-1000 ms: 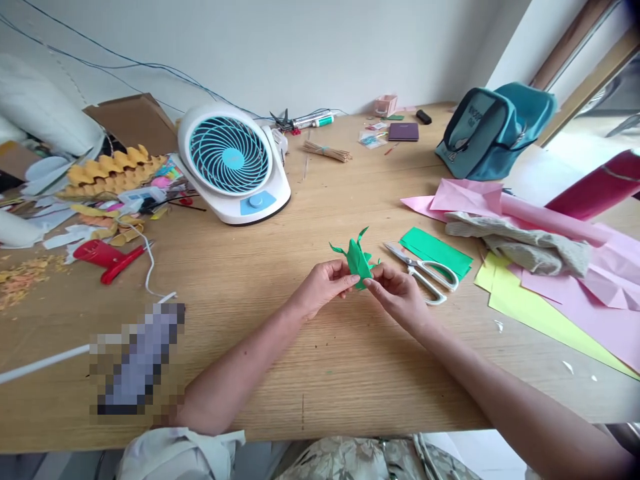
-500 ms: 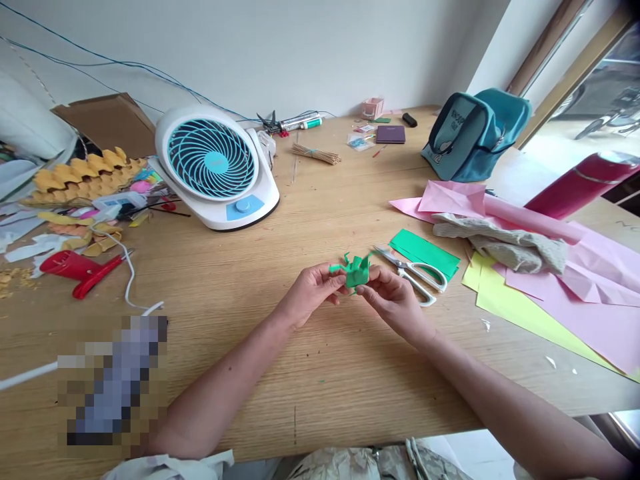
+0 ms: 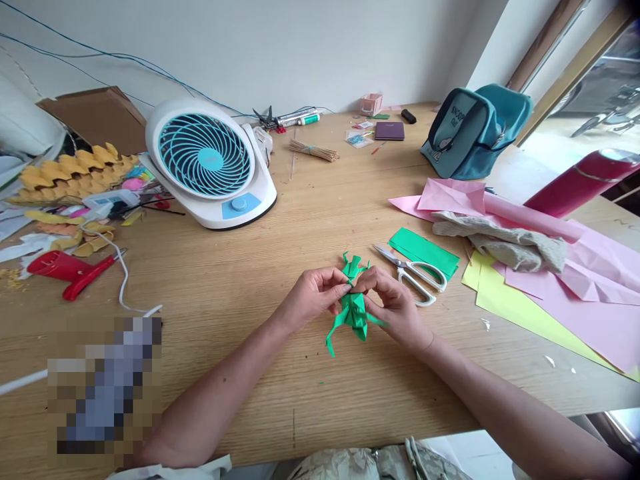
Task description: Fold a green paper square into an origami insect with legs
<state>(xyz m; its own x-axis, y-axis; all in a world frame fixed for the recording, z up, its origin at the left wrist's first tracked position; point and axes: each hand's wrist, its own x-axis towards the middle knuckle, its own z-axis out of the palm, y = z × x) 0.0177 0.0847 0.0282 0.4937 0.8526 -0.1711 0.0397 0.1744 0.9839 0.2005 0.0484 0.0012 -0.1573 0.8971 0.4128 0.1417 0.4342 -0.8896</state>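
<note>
A folded green paper figure [image 3: 356, 310] with thin, leg-like strips is held between my two hands over the table. My left hand [image 3: 317, 293] pinches it at the middle from the left, thumb and forefinger closed on the paper. From the right, my right hand [image 3: 395, 307] grips the same spot, its fingertips nearly touching the left ones. One narrow end points away from me, and the wider body with splayed strips hangs toward me. White-handled scissors [image 3: 407, 270] lie open just right of my right hand, beside green paper sheets [image 3: 423, 250].
At right lie pink paper [image 3: 595, 320], yellow paper [image 3: 505, 293], a grey glove [image 3: 505, 240] and a red flask [image 3: 580, 183]. A teal bag [image 3: 475, 133] stands behind. To the left are a white fan [image 3: 210, 160], a red tool [image 3: 75, 270] and paper scraps.
The green paper figure has been turned and now stretches lengthwise toward me, showing its body and long strips. Both hands have shifted their pinch to its middle. The view has swung slightly right.
</note>
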